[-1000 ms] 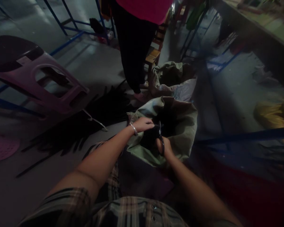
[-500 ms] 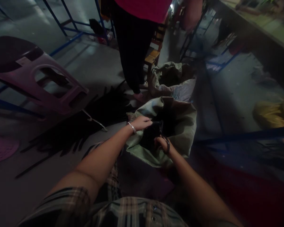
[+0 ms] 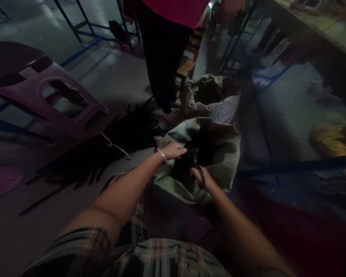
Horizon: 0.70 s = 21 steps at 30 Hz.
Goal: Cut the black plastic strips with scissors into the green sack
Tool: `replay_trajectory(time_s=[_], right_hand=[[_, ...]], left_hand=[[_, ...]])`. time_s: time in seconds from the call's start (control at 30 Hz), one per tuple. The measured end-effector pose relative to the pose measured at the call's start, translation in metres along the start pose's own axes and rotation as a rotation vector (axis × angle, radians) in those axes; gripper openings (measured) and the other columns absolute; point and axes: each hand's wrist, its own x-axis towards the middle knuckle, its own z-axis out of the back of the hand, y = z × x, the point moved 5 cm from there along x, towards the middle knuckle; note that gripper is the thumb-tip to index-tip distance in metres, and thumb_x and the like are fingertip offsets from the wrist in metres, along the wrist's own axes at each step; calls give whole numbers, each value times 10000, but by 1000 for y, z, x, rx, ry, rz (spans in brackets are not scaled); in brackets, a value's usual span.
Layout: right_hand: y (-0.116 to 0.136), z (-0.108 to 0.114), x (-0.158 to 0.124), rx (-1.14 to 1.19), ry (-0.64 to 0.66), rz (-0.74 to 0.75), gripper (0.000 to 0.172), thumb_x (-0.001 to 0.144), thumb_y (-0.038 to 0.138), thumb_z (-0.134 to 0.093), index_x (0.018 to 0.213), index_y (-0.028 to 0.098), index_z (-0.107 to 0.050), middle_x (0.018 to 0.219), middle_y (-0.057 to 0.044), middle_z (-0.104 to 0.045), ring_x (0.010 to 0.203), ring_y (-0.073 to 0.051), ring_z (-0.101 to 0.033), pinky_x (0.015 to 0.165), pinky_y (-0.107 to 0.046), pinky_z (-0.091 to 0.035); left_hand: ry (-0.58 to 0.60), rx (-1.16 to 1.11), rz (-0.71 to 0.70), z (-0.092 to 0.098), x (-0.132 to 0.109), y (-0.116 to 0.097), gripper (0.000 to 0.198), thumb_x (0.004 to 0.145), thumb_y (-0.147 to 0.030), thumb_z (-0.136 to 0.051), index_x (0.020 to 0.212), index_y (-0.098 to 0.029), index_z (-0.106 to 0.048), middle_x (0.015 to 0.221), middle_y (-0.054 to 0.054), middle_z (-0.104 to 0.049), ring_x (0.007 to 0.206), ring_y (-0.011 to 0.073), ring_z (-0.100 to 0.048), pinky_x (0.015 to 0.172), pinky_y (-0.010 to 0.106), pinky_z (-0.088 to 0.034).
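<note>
My left hand [image 3: 174,150], with a silver bracelet at the wrist, is closed on a thin black strip [image 3: 191,151] over the mouth of an open sack [image 3: 230,165]. In my right hand [image 3: 198,175] is a pair of black-handled scissors [image 3: 202,177], one large handle loop showing on the outer side. The scissors point up and away, and their blades meet the strip's far end. Whether the blades are apart is too dark to tell. Inside the pale green sack is a dark mass that I cannot make out.
A bundle of long black strips [image 3: 89,157] lies on the floor at left, tied with a pale cord [image 3: 115,146]. Beside it stands a pink plastic stool [image 3: 72,111]. A second sack [image 3: 225,105] and a standing person [image 3: 164,57] are ahead. A blue bar [image 3: 300,165] runs at right.
The scissors and my right hand have turned slightly, and the end of the strip by the blades looks shorter. My left hand stays almost in place.
</note>
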Motion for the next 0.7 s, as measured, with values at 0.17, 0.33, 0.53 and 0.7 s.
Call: replay_trajectory(time_s=[0.17,0.33,0.53,0.7], right_hand=[[-3,0,2,-70,-7,35,255,775,333,-411,672,148,-554,650,-21,-610,598,-118,-537,563,-202,-387],[0,3,0,-185,-36,90,310,792,379,-403,614,154,-520,592,-22,-574,549,-113,-501,514,-201,-353],[-9,-7,-2,2,-97,-41,296,779,408,-418,648,157,-506,527,5,-521,419,-92,-468,418,-187,-328],[-20,-21,1,121,-137,-101,265,741,388,-456,629,151,-498,494,25,-487,377,-64,-406,385,-174,-283]], left_hand=[[12,44,-3,-2,-1,-3,432,792,-486,-413,576,-146,-569,516,-9,-538,487,93,-451,512,223,-334],[-9,120,-35,-2,-1,-5,449,804,-480,-393,570,-144,-577,511,-7,-534,511,100,-467,530,221,-334],[-11,209,-171,2,1,-6,402,752,-498,-486,816,-140,-657,726,16,-627,684,135,-527,622,216,-372],[-67,212,-200,4,3,-1,374,756,-456,-473,925,-164,-634,821,21,-634,755,156,-543,689,236,-399]])
